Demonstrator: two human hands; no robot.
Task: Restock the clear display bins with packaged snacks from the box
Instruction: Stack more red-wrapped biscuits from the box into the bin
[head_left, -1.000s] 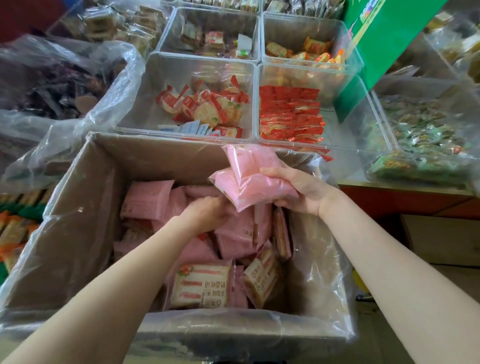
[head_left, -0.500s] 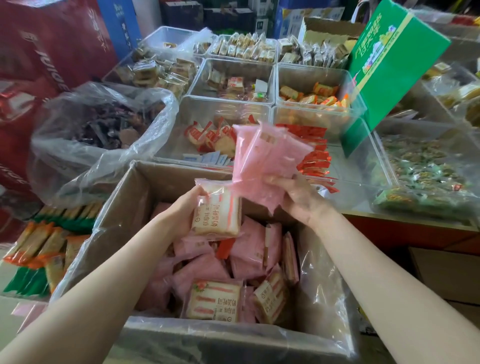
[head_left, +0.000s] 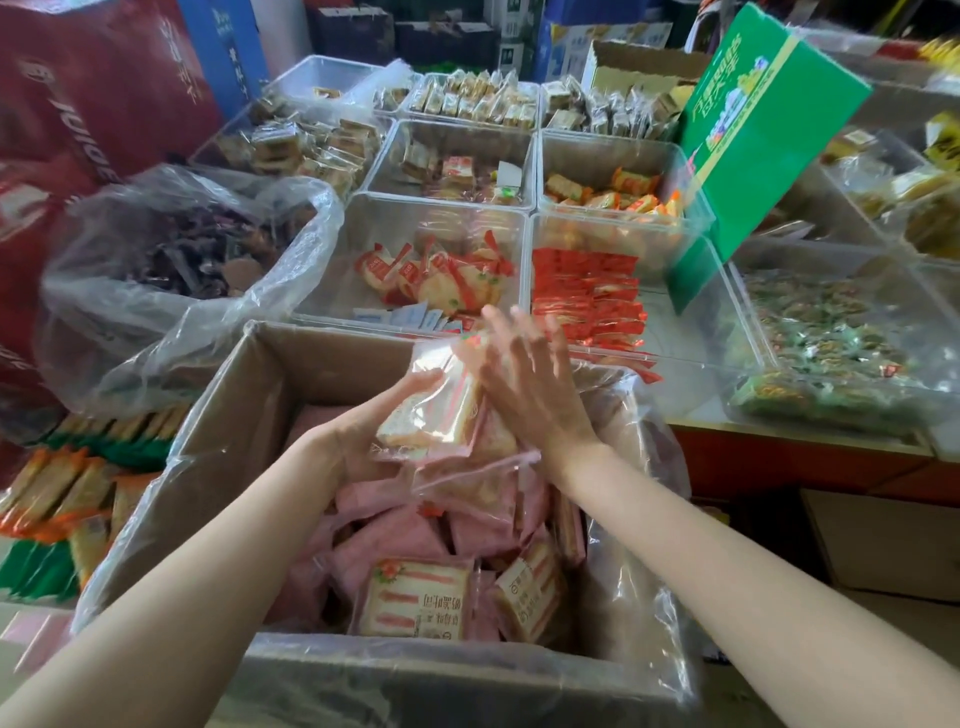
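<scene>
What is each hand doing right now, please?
Left hand: holds a stack of pink plastic snack packets.
Right hand: open, flat against the packets.

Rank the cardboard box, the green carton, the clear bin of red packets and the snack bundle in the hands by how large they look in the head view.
1. cardboard box, clearly largest, though nearest the camera.
2. clear bin of red packets.
3. green carton; close to the bin, and farther back, so this order is unsure.
4. snack bundle, pressed between left hand and right hand.

single head-worn view looks forward and down, close over the box (head_left: 291, 374) toward the bins (head_left: 530, 208).
</scene>
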